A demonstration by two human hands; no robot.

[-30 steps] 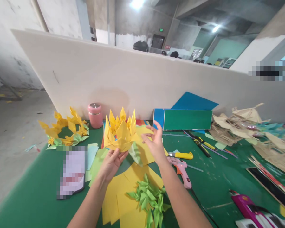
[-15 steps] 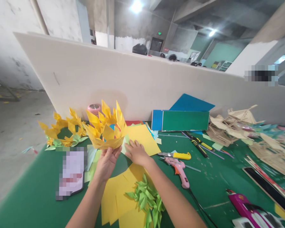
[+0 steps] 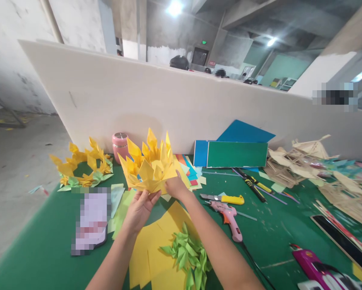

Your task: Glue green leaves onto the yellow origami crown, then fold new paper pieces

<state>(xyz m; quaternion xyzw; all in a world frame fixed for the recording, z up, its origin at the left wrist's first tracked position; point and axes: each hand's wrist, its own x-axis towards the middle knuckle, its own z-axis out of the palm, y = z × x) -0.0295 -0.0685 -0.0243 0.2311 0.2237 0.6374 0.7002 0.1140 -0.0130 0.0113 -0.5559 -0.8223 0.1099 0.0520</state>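
Observation:
A ring of pointed yellow folded paper, like a crown (image 3: pixel 149 179), is held up over the table. My left hand (image 3: pixel 143 207) is closed on its lower edge, thumb and fingers pinching the base. Beside the crown's right side, my right hand (image 3: pixel 176 187) is closed on a yellow paper sheet (image 3: pixel 183 168); its fingertips are partly hidden. Whether that hand also touches the crown, I cannot tell. Below my wrists lie more yellow sheets (image 3: pixel 152 249) with several green folded paper leaves (image 3: pixel 183 249) on them.
A second yellow crown with green leaves (image 3: pixel 87 161) sits at the left, near a phone (image 3: pixel 92 217). A pink jar (image 3: pixel 120 145) stands behind. To the right lie a yellow utility knife (image 3: pixel 229 199), a pink glue gun (image 3: pixel 229 217) with cord, pliers (image 3: pixel 253 187) and wooden models (image 3: pixel 286 165).
The crown has moved right in my left hand, uncovering the pink jar. My right hand has gone from lying spread on the papers to gripping the yellow sheet, exposing coloured sheets beneath.

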